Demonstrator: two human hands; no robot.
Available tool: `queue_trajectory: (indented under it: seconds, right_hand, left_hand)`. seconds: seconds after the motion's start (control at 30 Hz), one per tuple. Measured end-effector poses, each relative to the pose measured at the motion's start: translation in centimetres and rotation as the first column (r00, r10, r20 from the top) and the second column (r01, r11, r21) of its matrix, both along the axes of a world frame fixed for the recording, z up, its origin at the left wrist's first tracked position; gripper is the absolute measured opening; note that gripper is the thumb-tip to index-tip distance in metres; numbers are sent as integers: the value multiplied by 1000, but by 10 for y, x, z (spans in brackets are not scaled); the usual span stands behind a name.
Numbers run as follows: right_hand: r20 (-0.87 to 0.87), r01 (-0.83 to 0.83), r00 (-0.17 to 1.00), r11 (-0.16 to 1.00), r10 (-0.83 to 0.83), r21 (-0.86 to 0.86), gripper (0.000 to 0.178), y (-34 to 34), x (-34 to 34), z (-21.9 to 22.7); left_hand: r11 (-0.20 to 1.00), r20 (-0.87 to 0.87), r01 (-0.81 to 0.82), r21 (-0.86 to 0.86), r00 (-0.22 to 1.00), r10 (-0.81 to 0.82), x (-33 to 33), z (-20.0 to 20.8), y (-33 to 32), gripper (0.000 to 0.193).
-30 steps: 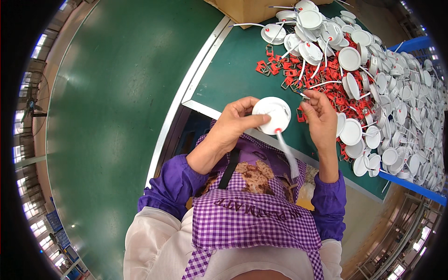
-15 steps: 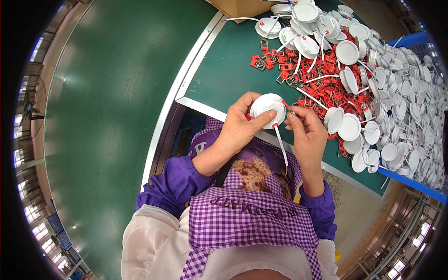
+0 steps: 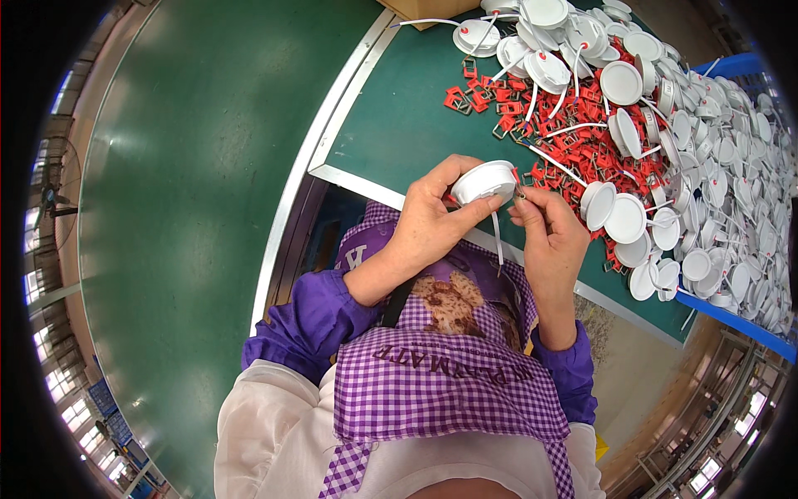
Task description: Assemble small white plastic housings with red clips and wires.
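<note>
A round white downlight (image 3: 484,181) is gripped at its left side by my left hand (image 3: 426,223), thumb across its near face and fingers behind the rim. It is tilted, and its white cable (image 3: 498,237) hangs down below. My right hand (image 3: 550,231) pinches a small red clip with a metal spring (image 3: 519,185) between thumb and fingertips, right at the downlight's right edge. Whether the clip is seated there cannot be made out. A bit of red also shows on the left side of the downlight, partly covered by my left hand.
Beyond my right hand lies a heap of red spring clips (image 3: 573,158) on the green table (image 3: 391,125). Many white downlights with cables (image 3: 715,183) are piled at the right, beside a blue crate edge (image 3: 740,326). A cardboard box (image 3: 428,8) stands at the far edge.
The downlight has turned in my left hand, so its white side now shows more and it sits slightly higher. My right hand has stayed at its edge with the clip, shifting only a little.
</note>
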State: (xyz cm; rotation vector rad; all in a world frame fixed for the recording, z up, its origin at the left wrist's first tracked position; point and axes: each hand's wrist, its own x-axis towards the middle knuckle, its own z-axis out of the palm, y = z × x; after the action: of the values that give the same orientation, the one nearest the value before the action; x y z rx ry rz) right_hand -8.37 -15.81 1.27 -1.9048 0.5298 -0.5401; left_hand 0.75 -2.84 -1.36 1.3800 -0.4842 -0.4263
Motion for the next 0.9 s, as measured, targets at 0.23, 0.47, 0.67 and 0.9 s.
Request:
queue_trajectory:
  seconds: [0.23, 0.47, 0.67, 0.9]
  right_hand:
    - [61, -63, 997, 990, 55, 128, 25, -12, -2, -17]
    - [58, -208, 977, 839, 207, 502, 49, -12, -6, -16]
    - [1, -192, 976, 857, 219, 478, 44, -11, -1, -19]
    - [-74, -223, 965, 938, 250, 266, 41, -38, 34, -16]
  left_hand:
    - [995, 31, 91, 34, 995, -92, 5, 8, 6, 29]
    - [981, -135, 192, -23, 972, -193, 3, 6, 22, 32]
    - [974, -166, 225, -23, 960, -225, 8, 4, 26, 32]
    - [997, -480, 37, -73, 875, -68, 19, 6, 24, 30]
